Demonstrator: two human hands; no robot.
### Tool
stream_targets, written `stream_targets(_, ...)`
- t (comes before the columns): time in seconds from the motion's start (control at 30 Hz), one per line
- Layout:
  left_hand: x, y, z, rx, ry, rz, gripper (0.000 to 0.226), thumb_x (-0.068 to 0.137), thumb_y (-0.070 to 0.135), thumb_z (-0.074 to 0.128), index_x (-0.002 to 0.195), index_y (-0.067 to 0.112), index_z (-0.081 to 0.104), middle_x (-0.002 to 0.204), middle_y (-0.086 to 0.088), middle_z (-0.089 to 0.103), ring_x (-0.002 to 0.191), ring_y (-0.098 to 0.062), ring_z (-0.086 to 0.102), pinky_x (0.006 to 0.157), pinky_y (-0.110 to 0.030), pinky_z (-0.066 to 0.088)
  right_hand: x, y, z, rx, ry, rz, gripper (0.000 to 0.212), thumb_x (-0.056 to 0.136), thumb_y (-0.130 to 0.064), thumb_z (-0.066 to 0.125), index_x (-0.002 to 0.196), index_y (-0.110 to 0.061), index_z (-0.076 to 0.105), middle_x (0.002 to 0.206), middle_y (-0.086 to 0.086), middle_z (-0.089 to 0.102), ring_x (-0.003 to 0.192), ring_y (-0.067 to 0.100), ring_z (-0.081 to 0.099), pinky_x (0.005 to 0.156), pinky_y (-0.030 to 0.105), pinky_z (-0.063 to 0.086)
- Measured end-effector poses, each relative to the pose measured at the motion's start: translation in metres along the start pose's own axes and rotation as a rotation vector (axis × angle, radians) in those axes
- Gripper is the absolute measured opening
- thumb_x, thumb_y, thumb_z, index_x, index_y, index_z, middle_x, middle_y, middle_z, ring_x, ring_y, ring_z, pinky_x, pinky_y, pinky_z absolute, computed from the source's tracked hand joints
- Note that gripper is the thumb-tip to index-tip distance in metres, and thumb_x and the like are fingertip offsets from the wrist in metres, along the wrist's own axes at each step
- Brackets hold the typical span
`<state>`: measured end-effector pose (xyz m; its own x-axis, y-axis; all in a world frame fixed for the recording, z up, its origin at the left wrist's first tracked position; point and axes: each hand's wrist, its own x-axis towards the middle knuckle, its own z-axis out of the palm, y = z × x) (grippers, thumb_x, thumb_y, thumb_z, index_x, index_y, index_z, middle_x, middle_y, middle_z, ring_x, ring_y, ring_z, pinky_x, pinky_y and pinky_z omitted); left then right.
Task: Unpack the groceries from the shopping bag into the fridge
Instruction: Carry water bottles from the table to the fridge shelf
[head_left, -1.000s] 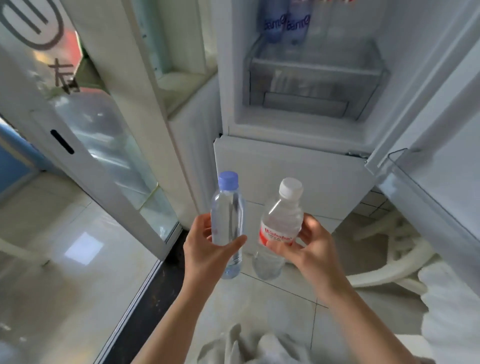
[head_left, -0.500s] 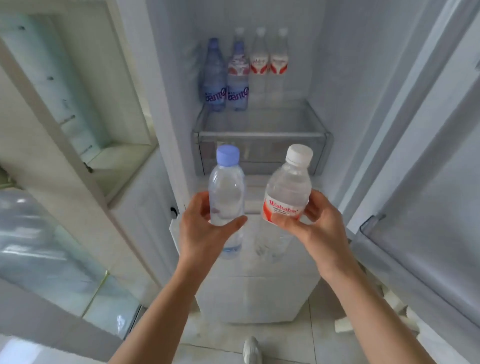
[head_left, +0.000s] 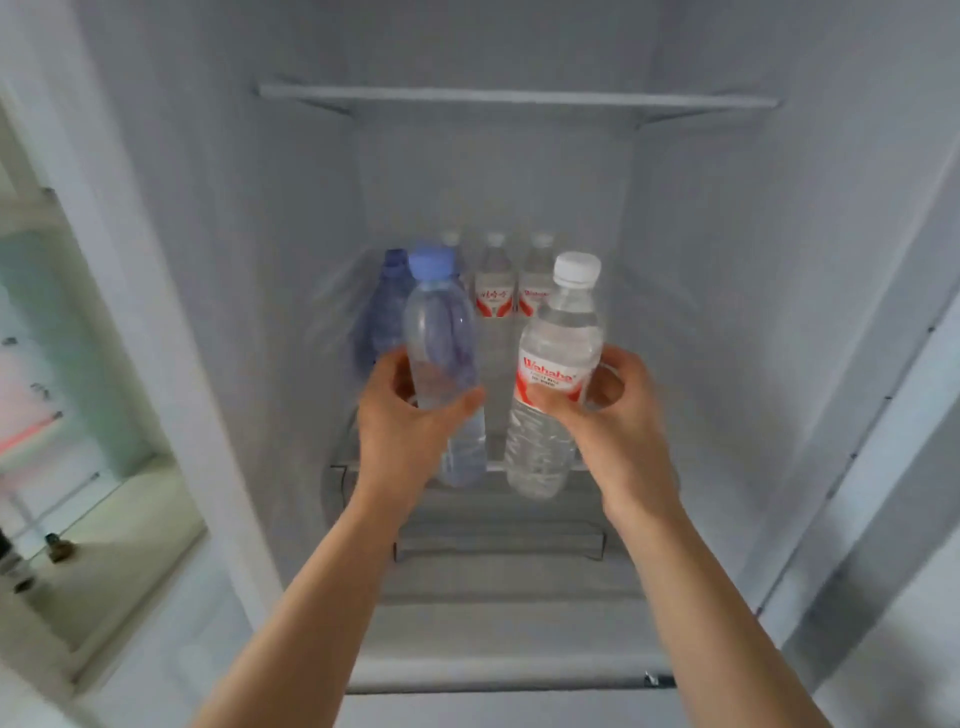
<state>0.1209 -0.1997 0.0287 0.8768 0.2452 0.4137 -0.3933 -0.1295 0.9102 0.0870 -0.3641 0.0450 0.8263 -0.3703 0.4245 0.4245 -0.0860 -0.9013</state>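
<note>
My left hand (head_left: 402, 431) grips a clear water bottle with a blue cap (head_left: 439, 338), held upright. In my right hand (head_left: 618, 421) is a second clear bottle with a white cap and red label (head_left: 558, 358), also upright. Both bottles hang in front of the open fridge, just above the front edge of a glass shelf (head_left: 597, 467). At the back of that shelf stand several bottles: a blue one (head_left: 382, 312) at the left and red-labelled ones (head_left: 493, 291) beside it.
A higher fridge shelf (head_left: 519, 98) spans the top of the compartment. Under the glass shelf sits a clear drawer (head_left: 498, 540). The open fridge door (head_left: 893, 467) stands at the right, and a white cabinet ledge (head_left: 119, 530) lies at the left.
The view has risen and closed in on the fridge compartment. Both hands have carried their bottles up and forward, from in front of the drawer to the level of the shelf.
</note>
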Motion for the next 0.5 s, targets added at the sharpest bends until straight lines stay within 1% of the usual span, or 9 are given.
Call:
stream_targets(0.1,0.031,-0.008,0.019,-0.033,-0.009,0.01,0.044,0.065,0.008,0.086,0.101,0.015,0.062,0.089,0.006,0.069,0.074,0.003,0.065,0.067,-0.011,0.051,0.031,0.01,0.009,-0.011,-0.009,-0.011,0.052,0.061,-0.006,0.086,0.099,-0.025,0.057,0.092,-0.007,0.069,0.077,-0.004,0.066,0.065,0.009,0.047)
stream_targets(0.2,0.051,-0.025,0.033,-0.018,-0.023,0.016,0.046,0.065,0.006,0.086,0.104,0.009,0.062,0.089,0.008,0.068,0.073,0.006,0.064,0.07,-0.011,0.051,0.055,0.025,0.012,-0.047,-0.022,0.018,0.044,0.064,-0.006,0.085,0.089,-0.029,0.057,0.085,-0.014,0.068,0.073,-0.007,0.065,0.063,0.011,0.048)
stream_targets(0.27,0.06,-0.036,0.038,-0.005,-0.039,0.015,0.047,0.065,0.007,0.086,0.105,0.009,0.062,0.089,0.01,0.068,0.076,0.006,0.064,0.072,-0.011,0.051,0.066,0.036,0.012,-0.087,-0.033,0.038,0.04,0.066,-0.009,0.084,0.086,-0.031,0.057,0.083,-0.016,0.067,0.072,-0.008,0.065,0.063,0.011,0.048)
stream_targets(0.37,0.068,-0.047,0.043,0.003,-0.075,-0.01,0.049,0.065,0.009,0.086,0.106,0.012,0.061,0.093,0.008,0.068,0.082,0.002,0.064,0.07,-0.009,0.049,0.075,0.048,0.01,-0.115,-0.053,0.049,0.038,0.069,-0.005,0.081,0.082,-0.031,0.057,0.08,-0.018,0.067,0.07,-0.01,0.064,0.061,0.008,0.048)
stream_targets(0.43,0.07,-0.055,0.045,-0.012,-0.103,-0.025,0.051,0.065,0.009,0.086,0.109,0.014,0.061,0.098,0.005,0.068,0.089,-0.003,0.065,0.073,-0.012,0.051,0.078,0.053,0.007,-0.134,-0.084,0.043,0.037,0.07,-0.003,0.08,0.08,-0.03,0.058,0.075,-0.02,0.067,0.07,-0.01,0.064,0.061,0.009,0.049)
stream_targets(0.5,0.071,-0.062,0.045,-0.02,-0.123,-0.028,0.05,0.064,0.007,0.087,0.107,0.016,0.062,0.099,0.004,0.069,0.092,-0.008,0.066,0.076,-0.016,0.052,0.079,0.057,0.006,-0.152,-0.102,0.04,0.037,0.07,-0.003,0.08,0.08,-0.031,0.058,0.074,-0.021,0.068,0.072,-0.009,0.065,0.062,0.009,0.049)
